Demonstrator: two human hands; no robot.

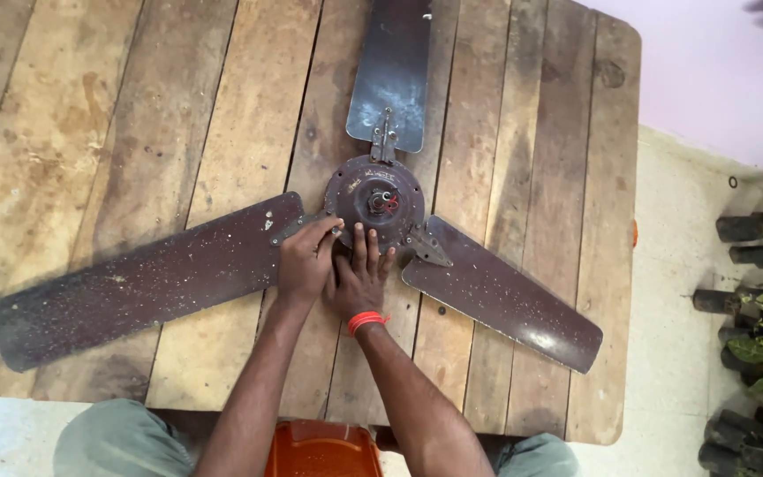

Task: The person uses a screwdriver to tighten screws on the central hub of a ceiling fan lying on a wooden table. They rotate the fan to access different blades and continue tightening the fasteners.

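A dusty brown ceiling fan lies flat on a wooden plank table (134,132). Its round motor hub (375,201) sits in the middle, with three blades: one to the left (134,287), one to the right (501,300), one pointing away (395,71). My left hand (304,262) grips the bracket where the left blade joins the hub, fingers curled on it. My right hand (359,278), with an orange band at the wrist, rests its fingers against the hub's near edge. Red wires show at the hub's centre.
An orange plastic stool (320,450) stands between my knees at the table's near edge. Potted plants in dark bags (761,336) line the floor on the right. A pale wall rises at the top right.
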